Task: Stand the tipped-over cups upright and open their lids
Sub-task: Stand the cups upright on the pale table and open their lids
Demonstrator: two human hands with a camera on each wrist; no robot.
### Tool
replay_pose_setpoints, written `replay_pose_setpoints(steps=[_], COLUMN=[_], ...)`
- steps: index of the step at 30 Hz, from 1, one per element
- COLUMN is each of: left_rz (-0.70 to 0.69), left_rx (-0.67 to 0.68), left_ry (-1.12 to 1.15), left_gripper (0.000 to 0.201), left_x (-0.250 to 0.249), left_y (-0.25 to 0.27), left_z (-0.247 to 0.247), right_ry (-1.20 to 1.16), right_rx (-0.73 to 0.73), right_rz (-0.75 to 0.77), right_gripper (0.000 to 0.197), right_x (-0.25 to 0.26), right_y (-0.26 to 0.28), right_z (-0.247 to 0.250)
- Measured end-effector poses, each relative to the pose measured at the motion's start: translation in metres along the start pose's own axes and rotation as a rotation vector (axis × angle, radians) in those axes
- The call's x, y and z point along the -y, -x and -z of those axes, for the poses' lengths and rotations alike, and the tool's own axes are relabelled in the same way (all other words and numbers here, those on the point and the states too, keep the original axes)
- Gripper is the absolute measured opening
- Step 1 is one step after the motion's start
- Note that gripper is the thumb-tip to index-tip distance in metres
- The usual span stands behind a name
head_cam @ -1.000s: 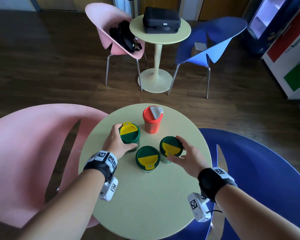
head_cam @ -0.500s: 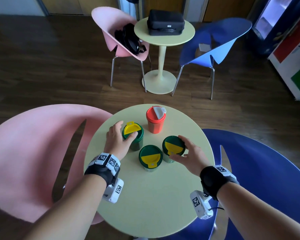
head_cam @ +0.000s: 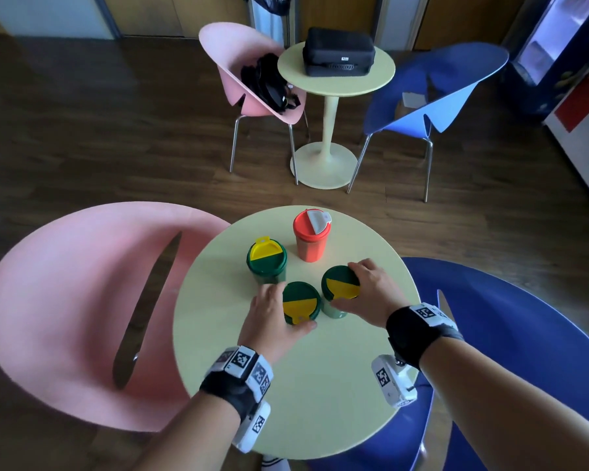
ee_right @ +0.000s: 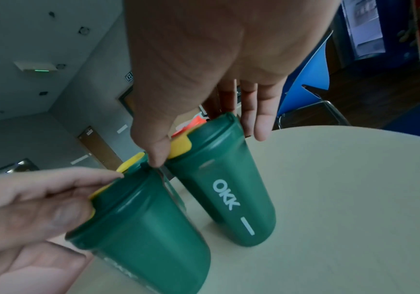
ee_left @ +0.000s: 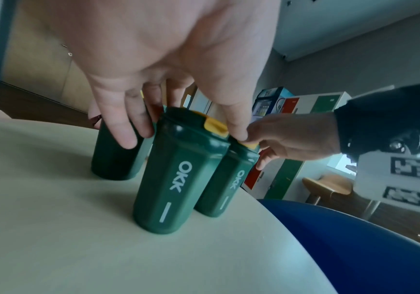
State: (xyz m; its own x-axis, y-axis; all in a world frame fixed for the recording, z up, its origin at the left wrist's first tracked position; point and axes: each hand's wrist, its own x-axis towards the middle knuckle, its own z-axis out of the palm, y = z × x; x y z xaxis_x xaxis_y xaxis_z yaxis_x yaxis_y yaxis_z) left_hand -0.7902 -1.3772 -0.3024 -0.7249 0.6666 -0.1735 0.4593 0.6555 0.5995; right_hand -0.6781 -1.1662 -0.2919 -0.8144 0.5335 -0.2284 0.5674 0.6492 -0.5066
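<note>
Four cups stand upright on the round pale table [head_cam: 337, 385]. The red cup [head_cam: 309, 244] has its white flap lifted. The back-left green cup [head_cam: 267, 263] has its yellow flap raised. My left hand [head_cam: 288, 309] grips the lid of the middle green cup [head_cam: 301, 297] [ee_left: 176, 179], with the thumb on the yellow flap's tab. My right hand [head_cam: 352, 287] [ee_right: 209, 143] grips the lid of the right green cup [head_cam: 339, 283] [ee_right: 229, 191], thumb against its yellow tab. The yellow flaps on both of these cups lie flat.
A pink chair [head_cam: 65, 300] stands to the left of the table and a blue chair [head_cam: 524, 351] to the right. Farther off are a second round table [head_cam: 337, 79] with a black case, plus two more chairs.
My left hand let go of the back-left green cup, whose yellow flap now stands open, and moved right onto the middle green cup. My right hand stayed on the right cup.
</note>
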Motion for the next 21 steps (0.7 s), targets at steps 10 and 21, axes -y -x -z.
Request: replay_pose_setpoints(steps=[10,21], left_rz=[0.108,0.280], left_rx=[-0.002,-0.061], left_ry=[0.126,0.286], left_gripper=[0.091,0.049], left_x=[0.001,0.006], left_y=[0.006,-0.007], left_z=[0.004,0.012], right_ry=[-0.131,-0.400], right_rx=[0.027,0.143], right_rz=[-0.055,-0.225], right_gripper=[0.075,0.019], right_x=[-0.014,-0.015], right_y=[0.004,0.004], right_z=[0.011,0.006])
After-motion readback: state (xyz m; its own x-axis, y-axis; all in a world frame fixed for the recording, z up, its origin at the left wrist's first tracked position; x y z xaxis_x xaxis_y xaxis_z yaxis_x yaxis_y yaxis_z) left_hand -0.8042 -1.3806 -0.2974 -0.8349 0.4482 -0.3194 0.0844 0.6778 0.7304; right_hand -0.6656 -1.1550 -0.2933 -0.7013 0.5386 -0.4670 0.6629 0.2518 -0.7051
